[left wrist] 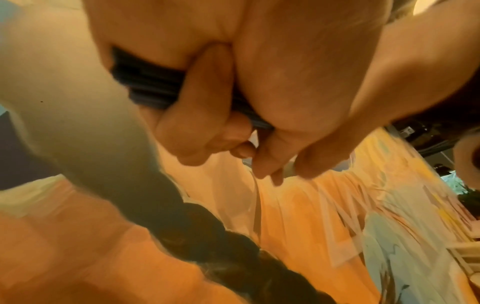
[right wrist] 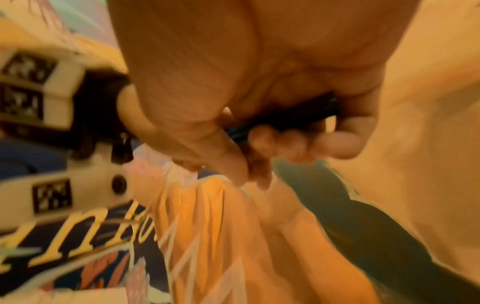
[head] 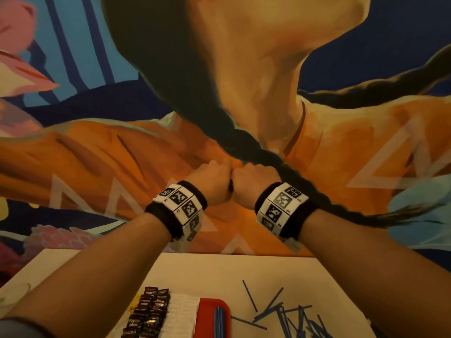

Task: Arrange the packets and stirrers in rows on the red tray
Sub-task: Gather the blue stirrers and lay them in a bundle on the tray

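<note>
Both hands are raised above the table, fists pressed together in front of the wall painting. My left hand (head: pixel 212 180) and right hand (head: pixel 253 180) each grip one end of a bundle of dark blue stirrers (left wrist: pixel 145 82). In the right wrist view the bundle (right wrist: pixel 298 117) runs under my curled fingers (right wrist: pixel 335 144). In the head view the fists hide nearly all of it. Below, the red tray (head: pixel 210 306) holds a neat row of blue stirrers (head: pixel 219 320). Dark brown packets (head: pixel 148 311) lie in rows to its left, beside white packets (head: pixel 181 313).
Several loose blue stirrers (head: pixel 288 315) lie scattered on the white table (head: pixel 207 269) to the right of the tray. A painted wall (head: pixel 97 154) stands right behind the table's far edge. My forearms stretch over the table's left and right sides.
</note>
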Demonstrator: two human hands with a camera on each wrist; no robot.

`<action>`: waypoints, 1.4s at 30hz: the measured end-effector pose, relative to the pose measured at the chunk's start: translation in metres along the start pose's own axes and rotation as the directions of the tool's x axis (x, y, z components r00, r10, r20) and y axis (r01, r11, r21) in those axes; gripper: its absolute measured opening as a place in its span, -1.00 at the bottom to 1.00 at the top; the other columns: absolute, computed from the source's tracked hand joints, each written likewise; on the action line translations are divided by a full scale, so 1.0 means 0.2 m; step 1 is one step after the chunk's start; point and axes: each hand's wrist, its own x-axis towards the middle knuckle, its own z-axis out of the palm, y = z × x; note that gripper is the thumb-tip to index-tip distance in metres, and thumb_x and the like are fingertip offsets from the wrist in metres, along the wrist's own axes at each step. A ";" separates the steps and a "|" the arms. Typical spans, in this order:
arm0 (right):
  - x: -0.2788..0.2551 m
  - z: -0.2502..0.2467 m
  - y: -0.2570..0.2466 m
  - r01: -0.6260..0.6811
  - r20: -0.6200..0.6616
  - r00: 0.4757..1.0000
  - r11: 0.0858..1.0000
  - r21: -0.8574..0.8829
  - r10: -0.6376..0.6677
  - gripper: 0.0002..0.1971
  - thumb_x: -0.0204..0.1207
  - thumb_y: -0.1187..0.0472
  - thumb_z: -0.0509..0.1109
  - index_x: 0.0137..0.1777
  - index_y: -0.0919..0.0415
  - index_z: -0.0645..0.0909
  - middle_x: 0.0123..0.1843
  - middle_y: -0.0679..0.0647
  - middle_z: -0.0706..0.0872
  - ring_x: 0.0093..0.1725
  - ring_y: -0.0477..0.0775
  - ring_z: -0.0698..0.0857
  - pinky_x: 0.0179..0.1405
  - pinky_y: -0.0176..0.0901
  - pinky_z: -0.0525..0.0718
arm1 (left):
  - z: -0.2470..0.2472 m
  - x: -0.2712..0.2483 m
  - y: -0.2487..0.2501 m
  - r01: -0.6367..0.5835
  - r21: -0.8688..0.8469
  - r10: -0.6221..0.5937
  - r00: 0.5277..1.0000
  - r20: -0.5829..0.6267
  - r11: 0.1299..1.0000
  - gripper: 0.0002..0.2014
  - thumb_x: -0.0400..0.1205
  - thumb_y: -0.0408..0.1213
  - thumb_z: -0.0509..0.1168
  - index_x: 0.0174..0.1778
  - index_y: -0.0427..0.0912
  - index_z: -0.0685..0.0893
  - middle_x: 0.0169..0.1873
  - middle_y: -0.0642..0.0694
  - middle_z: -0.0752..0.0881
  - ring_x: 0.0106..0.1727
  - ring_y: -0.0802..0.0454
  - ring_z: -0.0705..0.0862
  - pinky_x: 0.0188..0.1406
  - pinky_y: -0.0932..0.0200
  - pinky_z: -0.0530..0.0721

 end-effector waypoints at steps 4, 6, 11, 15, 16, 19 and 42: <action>0.03 0.02 0.05 -0.089 -0.004 0.996 0.995 0.037 0.089 -0.69 0.68 0.04 0.17 -0.32 0.00 0.30 -0.31 -0.01 0.43 -0.24 0.11 0.48 -0.20 -0.02 0.43 | -0.01 -0.03 -0.07 -0.063 -0.208 0.045 0.995 -0.092 0.976 -0.73 0.52 -0.17 0.51 -0.04 -0.05 0.53 -0.21 -0.01 0.71 -0.23 -0.02 0.70 -0.22 -0.10 0.74; 0.05 0.02 0.09 -0.127 0.000 0.992 0.990 0.064 0.127 -0.69 0.66 -0.06 0.21 -0.28 0.03 0.35 -0.28 0.01 0.46 -0.23 0.12 0.50 -0.21 -0.02 0.46 | -0.01 -0.06 -0.11 -0.088 -0.478 0.025 0.990 -0.137 0.874 -0.78 0.50 -0.15 0.58 -0.03 -0.03 0.71 -0.22 0.03 0.78 -0.25 0.06 0.75 -0.22 0.00 0.76; 0.06 0.01 0.09 -0.148 -0.060 0.987 0.987 0.067 0.152 -0.70 0.62 -0.11 0.25 -0.25 0.02 0.35 -0.30 0.02 0.40 -0.24 0.14 0.49 -0.23 -0.02 0.46 | 0.06 -0.10 -0.08 -0.085 -0.922 -0.183 0.969 -0.165 0.378 -0.86 0.53 -0.41 0.51 -0.02 -0.17 0.83 -0.11 -0.20 0.85 -0.14 -0.17 0.83 -0.10 -0.01 0.84; 0.04 0.01 0.12 -0.090 -0.088 0.991 0.991 0.097 0.099 -0.73 0.52 -0.15 0.35 -0.23 0.00 0.48 -0.27 0.02 0.56 -0.27 0.08 0.59 -0.29 -0.07 0.56 | 0.08 -0.08 -0.08 -0.081 -0.953 -0.198 0.970 -0.143 0.291 -0.91 0.54 -0.45 0.49 -0.12 -0.19 0.83 -0.17 -0.17 0.85 -0.14 -0.04 0.80 -0.04 0.14 0.80; 0.04 0.01 0.15 -0.038 -0.075 0.996 0.987 0.159 0.051 -0.73 0.46 -0.19 0.41 -0.20 -0.01 0.58 -0.24 0.00 0.65 -0.27 0.04 0.64 -0.30 -0.08 0.62 | 0.08 -0.09 -0.09 -0.076 -0.963 -0.200 0.971 -0.130 0.259 -0.93 0.53 -0.45 0.48 -0.12 -0.23 0.82 -0.19 -0.19 0.84 -0.17 -0.04 0.79 -0.07 0.17 0.79; 0.03 0.04 0.26 0.137 -0.152 0.986 0.822 0.553 -0.062 -0.67 0.35 -0.25 0.53 0.00 -0.09 0.73 -0.11 -0.12 0.78 -0.11 -0.14 0.74 -0.04 -0.12 0.74 | 0.07 -0.09 -0.10 -0.077 -0.981 -0.214 0.970 -0.115 0.180 -0.89 0.44 -0.35 0.51 -0.14 -0.25 0.82 -0.25 -0.24 0.81 -0.22 -0.03 0.77 -0.12 0.21 0.78; 0.04 -0.04 0.20 -0.022 0.021 1.000 0.978 0.208 0.018 -0.83 0.59 0.01 0.28 -0.15 0.03 0.60 -0.28 0.06 0.63 -0.31 0.10 0.65 -0.40 -0.10 0.51 | 0.01 -0.08 -0.01 -0.090 -0.960 -0.311 0.935 -0.174 0.265 -0.70 0.63 -0.15 0.41 -0.36 -0.24 0.65 -0.43 -0.13 0.69 -0.39 -0.03 0.73 -0.35 0.13 0.78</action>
